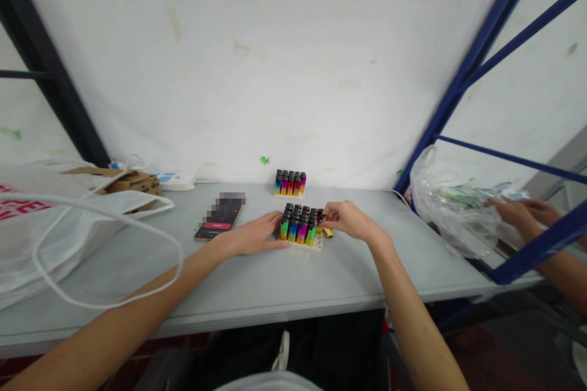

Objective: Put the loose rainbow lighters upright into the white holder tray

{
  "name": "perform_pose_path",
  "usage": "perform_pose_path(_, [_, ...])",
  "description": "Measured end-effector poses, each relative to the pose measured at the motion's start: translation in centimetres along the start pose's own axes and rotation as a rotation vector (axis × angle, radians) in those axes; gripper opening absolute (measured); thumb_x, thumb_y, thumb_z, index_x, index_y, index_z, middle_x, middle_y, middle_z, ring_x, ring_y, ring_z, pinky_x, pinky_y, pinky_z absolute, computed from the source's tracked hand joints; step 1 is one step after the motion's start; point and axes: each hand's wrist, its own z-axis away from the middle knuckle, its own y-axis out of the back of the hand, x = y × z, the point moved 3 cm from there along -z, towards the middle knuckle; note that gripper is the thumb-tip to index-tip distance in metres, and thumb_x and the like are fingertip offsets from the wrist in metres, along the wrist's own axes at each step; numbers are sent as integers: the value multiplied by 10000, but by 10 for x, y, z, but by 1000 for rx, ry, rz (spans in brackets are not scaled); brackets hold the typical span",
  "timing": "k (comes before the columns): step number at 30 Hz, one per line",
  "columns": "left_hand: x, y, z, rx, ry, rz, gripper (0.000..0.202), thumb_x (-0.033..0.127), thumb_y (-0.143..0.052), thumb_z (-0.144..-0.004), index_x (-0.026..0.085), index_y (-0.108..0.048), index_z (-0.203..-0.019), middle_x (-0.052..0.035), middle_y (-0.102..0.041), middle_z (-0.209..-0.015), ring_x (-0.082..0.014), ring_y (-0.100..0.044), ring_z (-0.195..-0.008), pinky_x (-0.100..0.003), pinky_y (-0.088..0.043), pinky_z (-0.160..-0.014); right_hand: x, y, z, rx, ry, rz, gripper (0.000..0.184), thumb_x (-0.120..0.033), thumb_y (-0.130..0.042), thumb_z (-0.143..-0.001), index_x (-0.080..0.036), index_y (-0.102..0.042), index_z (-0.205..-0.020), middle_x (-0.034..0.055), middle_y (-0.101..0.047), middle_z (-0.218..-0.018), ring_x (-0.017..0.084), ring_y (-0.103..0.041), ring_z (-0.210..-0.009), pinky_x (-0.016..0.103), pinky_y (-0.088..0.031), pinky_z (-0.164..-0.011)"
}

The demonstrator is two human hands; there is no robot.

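Note:
A tray of several rainbow-coloured lighters (300, 226) with black caps stands on the grey table (257, 281). My left hand (257, 234) lies flat against the tray's left side, fingers stretched out. My right hand (349, 219) is at the tray's right edge, its fingers pinched on a lighter's black top. One more lighter (327, 232) lies loose on the table just under that hand. A second, smaller tray of lighters (290, 183) stands farther back by the wall.
A phone (220, 219) lies left of the tray. White plastic bags (59, 220) and a cardboard box (128, 182) fill the left side. Blue frame bars (463, 73) rise at right; behind them another person's hands (523, 214) handle a clear bag (449, 208).

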Motion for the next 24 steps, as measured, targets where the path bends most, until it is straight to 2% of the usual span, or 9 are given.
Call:
perform_pose_path(5, [-1, -1, -1, -8, 12, 12, 847, 706, -605, -1009, 151, -417, -1621, -189, -477, -1658, -356, -464, -1542, -442, -340, -1313, 3, 0, 0, -13, -107, 108, 251, -336, -787, -892, -182, -705, -712, 39, -769, -665, 162, -661, -559, 265, -458, -557])
perform_pose_path(8, [-6, -3, 0, 7, -7, 11, 838, 722, -599, -1006, 186, -417, -1623, -167, -490, -1656, -354, -466, -1541, -455, -337, -1314, 15, -1, 2, -107, -162, 118, 210, -355, -815, -875, -175, -748, -789, 50, -792, -732, 156, -644, -545, 262, -445, -527])
perform_pose_path(12, [-9, -4, 1, 8, 2, -13, 838, 742, -580, -1007, 204, -410, -1627, -155, -481, -1666, -351, -482, -1528, -448, -345, -1307, 32, -1, 0, -40, -118, 189, 108, -249, -784, -890, -168, -777, -961, 84, -817, -906, 195, -719, -749, 270, -511, -658])
perform_pose_path(16, [-6, -3, 1, -12, 25, -11, 836, 729, -586, -1011, 189, -410, -1624, -171, -468, -1671, -351, -472, -1536, -456, -330, -1316, 37, -12, -9, 1, 28, 194, 234, -130, -672, -937, -151, -760, -1153, 110, -800, -1060, 200, -737, -910, 289, -549, -854])
perform_pose_path(18, [-5, -2, 1, -20, 28, -7, 833, 721, -586, -1015, 181, -408, -1624, -177, -458, -1678, -350, -453, -1550, -460, -315, -1325, 36, -19, -13, -16, 55, 256, 201, -120, -651, -950, -143, -772, -1110, 120, -788, -1045, 209, -723, -941, 296, -534, -898])
perform_pose_path(21, [-3, -1, 2, -11, 8, 3, 822, 709, -592, -1017, 199, -400, -1632, -161, -476, -1671, -351, -444, -1559, -458, -316, -1324, 38, -25, -15, -52, 8, 356, 143, -154, -644, -975, -139, -787, -981, 127, -775, -949, 237, -694, -960, 308, -510, -897])
perform_pose_path(24, [-3, 0, 2, -7, -3, 15, 801, 690, -598, -1021, 218, -396, -1637, -148, -496, -1660, -350, -444, -1561, -453, -326, -1319, 41, -21, -11, -47, -58, 370, 174, -114, -661, -940, -149, -791, -1051, 112, -779, -962, 234, -684, -967, 308, -494, -902])
